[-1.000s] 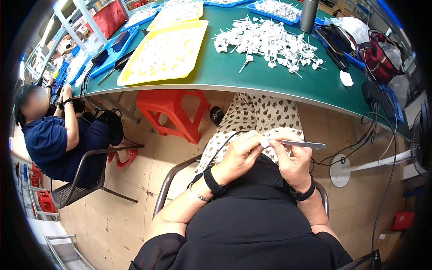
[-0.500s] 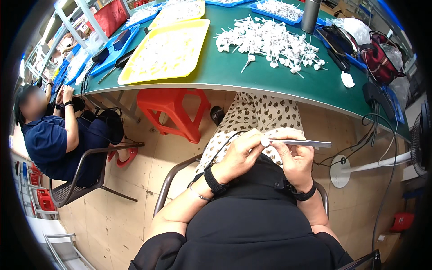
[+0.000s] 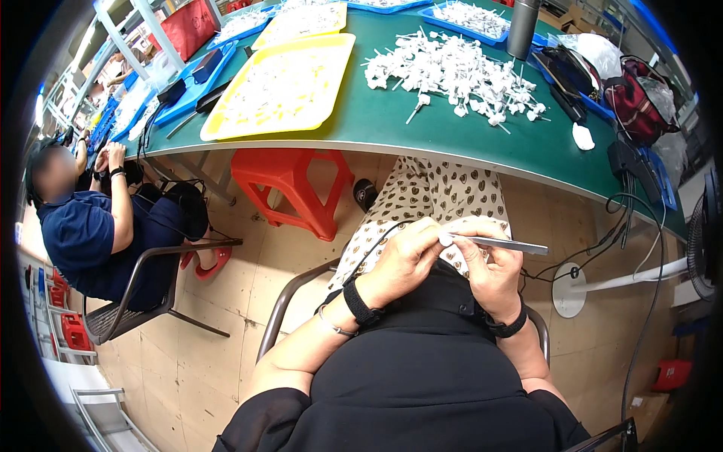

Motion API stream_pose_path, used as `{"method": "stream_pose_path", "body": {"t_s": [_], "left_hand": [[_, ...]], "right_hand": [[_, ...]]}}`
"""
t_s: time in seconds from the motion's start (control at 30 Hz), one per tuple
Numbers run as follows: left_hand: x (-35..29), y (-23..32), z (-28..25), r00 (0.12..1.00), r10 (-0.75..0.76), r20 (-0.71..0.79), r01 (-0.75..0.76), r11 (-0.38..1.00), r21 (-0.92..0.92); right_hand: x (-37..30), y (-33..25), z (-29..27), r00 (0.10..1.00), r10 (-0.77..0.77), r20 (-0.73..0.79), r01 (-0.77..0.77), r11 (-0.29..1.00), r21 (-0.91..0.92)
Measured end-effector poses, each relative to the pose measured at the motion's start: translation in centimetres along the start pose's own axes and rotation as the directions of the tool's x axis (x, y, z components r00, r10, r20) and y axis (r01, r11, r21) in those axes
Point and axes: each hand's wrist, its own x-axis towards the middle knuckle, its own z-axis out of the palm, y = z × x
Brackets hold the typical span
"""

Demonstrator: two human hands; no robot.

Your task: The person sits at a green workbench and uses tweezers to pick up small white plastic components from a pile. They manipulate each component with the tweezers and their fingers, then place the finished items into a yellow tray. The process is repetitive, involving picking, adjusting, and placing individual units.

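In front of my lap, my left hand [image 3: 407,258] pinches a small white piece [image 3: 446,239] between thumb and fingertips. My right hand [image 3: 495,275] is closed round a slim, flat grey metal tool [image 3: 512,245], and its thumb lies close to the white piece. The tool's narrow end meets or lies right beside that piece, while its wider end sticks out to the right. Whether it is a blade or tweezers I cannot tell. On the green table [image 3: 331,135] beyond my knees lies a loose heap of white plastic parts [image 3: 459,71] with thin stems.
A yellow tray [image 3: 343,75] of small white parts stands left of the heap. At the right are a dark cylindrical bottle [image 3: 523,30], bags [image 3: 636,102] and cables. A red stool [image 3: 282,188] stands under the table. A co-worker [image 3: 83,222] sits at the left; a fan [image 3: 700,241] is at the right.
The metal tool has turned a little, its outer end now lower and slightly further left, with a darker face showing. My hands stay nearly in place, still together at the white piece.
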Motion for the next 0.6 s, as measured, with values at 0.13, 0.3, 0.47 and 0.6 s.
{"method": "stream_pose_path", "body": {"t_s": [0.13,0.3,0.47,0.6], "left_hand": [[0.05,0.07,-0.08,1.0,0.013,0.003,-0.013,1.0,0.014],[0.03,0.05,-0.09,1.0,0.003,0.011,-0.003,1.0,0.008],[0.07,0.16,-0.03,1.0,0.002,0.012,-0.002,1.0,-0.004],[0.07,0.18,-0.02,1.0,0.005,0.023,-0.005,1.0,-0.001]], "right_hand": [[-0.04,0.29,-0.05,1.0,-0.03,0.007,0.03,0.999,-0.031],[0.18,-0.1,-0.12,1.0,-0.028,0.009,0.029,0.999,-0.023],[0.11,0.0,-0.29,1.0,0.015,0.019,-0.016,1.0,0.01],[0.01,0.44,-0.52,0.999,-0.002,0.034,0.004,0.999,-0.035]]}}
